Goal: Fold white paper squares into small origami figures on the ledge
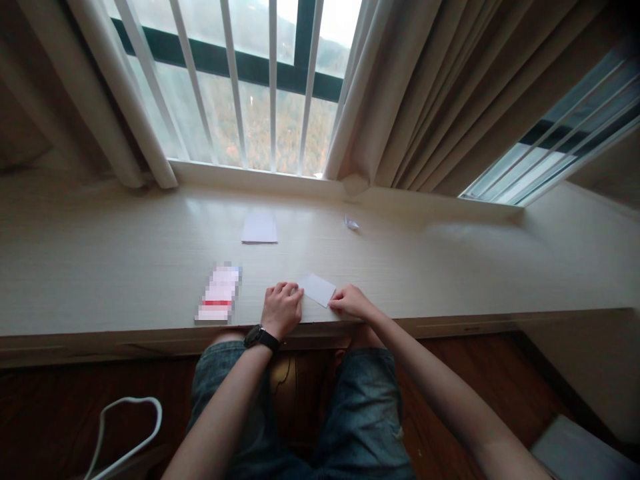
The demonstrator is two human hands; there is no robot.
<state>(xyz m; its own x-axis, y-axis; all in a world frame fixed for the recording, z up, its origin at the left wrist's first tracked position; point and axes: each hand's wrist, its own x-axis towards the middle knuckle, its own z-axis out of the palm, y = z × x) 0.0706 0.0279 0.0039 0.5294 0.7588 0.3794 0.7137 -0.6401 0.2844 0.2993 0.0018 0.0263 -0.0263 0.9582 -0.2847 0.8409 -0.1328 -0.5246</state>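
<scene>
The left grip, curled, touches the left end of a white paper sheet on the worktop, between both grips; whether it pinches cannot be told. The right grip pinches the right corner. Uneven pulling might crease the paper.

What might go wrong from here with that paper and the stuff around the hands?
The left hand and right hand are at opposite ends of the sheet of paper, so an uneven pull could skew or crease it.

The pixelated rectangular object lies near the front edge, beside the left hand; a leftward sweep might knock it off.

The small folded paper sits farther back and looks light, so a forward reach could shift it.
</scene>
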